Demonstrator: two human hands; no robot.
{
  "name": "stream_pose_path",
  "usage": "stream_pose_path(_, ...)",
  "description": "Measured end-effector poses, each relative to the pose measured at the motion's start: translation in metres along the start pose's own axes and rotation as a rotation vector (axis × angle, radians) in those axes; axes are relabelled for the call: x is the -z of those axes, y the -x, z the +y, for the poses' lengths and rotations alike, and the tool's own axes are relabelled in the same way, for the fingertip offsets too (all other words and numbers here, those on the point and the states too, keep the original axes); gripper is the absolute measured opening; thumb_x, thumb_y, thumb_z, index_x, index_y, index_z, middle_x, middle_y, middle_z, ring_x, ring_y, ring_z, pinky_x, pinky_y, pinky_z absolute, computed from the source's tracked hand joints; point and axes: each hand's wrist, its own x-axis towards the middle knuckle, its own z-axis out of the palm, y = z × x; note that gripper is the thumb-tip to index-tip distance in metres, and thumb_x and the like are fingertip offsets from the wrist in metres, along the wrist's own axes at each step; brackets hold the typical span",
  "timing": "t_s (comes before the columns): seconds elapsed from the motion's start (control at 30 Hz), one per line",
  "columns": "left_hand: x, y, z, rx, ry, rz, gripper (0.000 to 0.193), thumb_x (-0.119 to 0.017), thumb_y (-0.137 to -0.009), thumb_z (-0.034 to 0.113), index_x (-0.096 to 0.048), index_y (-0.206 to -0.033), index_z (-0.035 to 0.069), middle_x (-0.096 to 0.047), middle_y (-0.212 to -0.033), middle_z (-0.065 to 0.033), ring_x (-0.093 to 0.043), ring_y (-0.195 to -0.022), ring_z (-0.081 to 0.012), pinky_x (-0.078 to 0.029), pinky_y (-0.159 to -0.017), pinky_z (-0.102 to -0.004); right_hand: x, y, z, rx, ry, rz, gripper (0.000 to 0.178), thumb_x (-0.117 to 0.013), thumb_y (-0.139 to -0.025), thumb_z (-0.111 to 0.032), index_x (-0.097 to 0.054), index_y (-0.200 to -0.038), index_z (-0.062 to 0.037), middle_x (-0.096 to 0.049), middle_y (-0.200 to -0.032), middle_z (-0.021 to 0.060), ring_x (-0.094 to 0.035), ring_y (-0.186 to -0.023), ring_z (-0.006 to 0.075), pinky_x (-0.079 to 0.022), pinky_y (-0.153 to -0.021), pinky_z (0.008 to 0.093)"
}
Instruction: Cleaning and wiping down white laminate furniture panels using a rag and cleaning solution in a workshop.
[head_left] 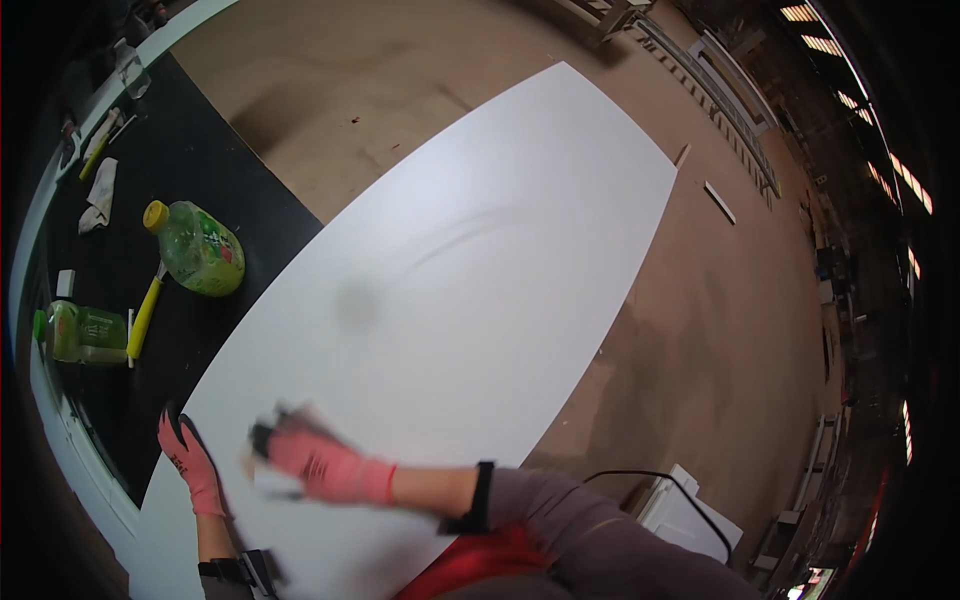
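A large white panel [480, 260] runs slantwise from my body to the far right. My left hand [188, 460], in a pink glove with black fingertips, rests at its left edge with the fingers stretched out and apart. Over the near part of the panel, my right hand [318, 462] wears the same kind of glove and is smeared by motion. Its fingers are closed on a whitish cloth [258, 478], pressed close to the surface; the cloth's outline is blurred. Faint grey smudges and a curved streak show on the panel's middle.
Left of the panel, a black tabletop [270, 205] carries a yellow-capped bottle [205, 250], a green-capped bottle [85, 332], a yellow-handled tool [146, 318] and a white rag [100, 197]. Metal frames [710, 105] lie on the brown floor. A white box-like object [690, 515] with a black cable stands at right.
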Motion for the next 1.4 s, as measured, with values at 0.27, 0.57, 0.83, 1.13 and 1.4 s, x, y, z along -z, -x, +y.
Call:
stream_pose_path(0.27, 0.003, 0.006, 0.010, 0.063, 0.042, -0.010, 0.029, -0.042, -0.094, 0.013, -0.051, -0.118, 0.000, -0.047, -0.125, -0.0156, -0.042, -0.118, -0.0301, -0.031, -0.102, -0.0371, 0.041, -0.038, 0.073, 0.130, 0.159, 0.294, 0.051, -0.061, -0.079, -0.040, -0.053, -0.109, 0.0008, -0.054, -0.113, 0.0189, -0.048, -0.108, 0.0337, -0.026, -0.105, 0.0467)
stream_pose_path(0.57, 0.011, -0.002, 0.029, 0.066, -0.027, -0.063, 0.030, -0.044, -0.091, 0.007, -0.049, -0.119, 0.001, -0.047, -0.125, -0.0147, -0.042, -0.118, -0.0297, -0.032, -0.102, -0.0368, 0.103, -0.065, 0.120, -0.145, 0.672, 0.316, 0.051, -0.056, -0.081, -0.035, -0.049, -0.119, -0.0013, -0.048, -0.124, 0.0165, -0.038, -0.123, 0.0288, -0.015, -0.109, 0.0486)
stream_pose_path(0.83, -0.003, -0.064, 0.117, 0.195, 0.446, 0.113, 0.064, -0.048, -0.082, 0.000, -0.024, -0.141, 0.004, -0.033, -0.140, -0.0149, -0.033, -0.129, -0.0261, -0.024, -0.108, -0.0360, 0.095, -0.076, 0.103, -0.249, 0.452, -0.035, 0.061, -0.061, -0.076, -0.031, -0.044, -0.124, 0.0009, -0.044, -0.130, 0.0184, -0.034, -0.127, 0.0316, -0.015, -0.110, 0.0484)
stream_pose_path(1.13, -0.071, -0.107, 0.208, 0.229, 0.608, 0.001, 0.089, -0.066, -0.071, 0.001, -0.013, -0.143, 0.007, -0.034, -0.137, -0.0142, -0.036, -0.124, -0.0242, -0.029, -0.105, -0.0352, 0.372, 0.011, 0.295, -1.030, 0.897, 0.719, 0.057, -0.045, -0.088, -0.037, -0.040, -0.130, 0.0000, -0.038, -0.139, 0.0138, -0.030, -0.132, 0.0264, -0.014, -0.110, 0.0471)
stream_pose_path(1.4, -0.086, -0.141, 0.196, 0.310, 0.819, 0.196, 0.067, -0.068, -0.072, 0.003, -0.037, -0.131, 0.001, -0.049, -0.122, -0.0105, -0.049, -0.110, -0.0198, -0.038, -0.096, -0.0312, 0.063, -0.040, 0.083, 0.145, 0.345, -0.150, 0.054, -0.061, -0.075, -0.037, -0.052, -0.114, -0.0010, -0.051, -0.117, 0.0161, -0.039, -0.122, 0.0294, -0.016, -0.110, 0.0484)
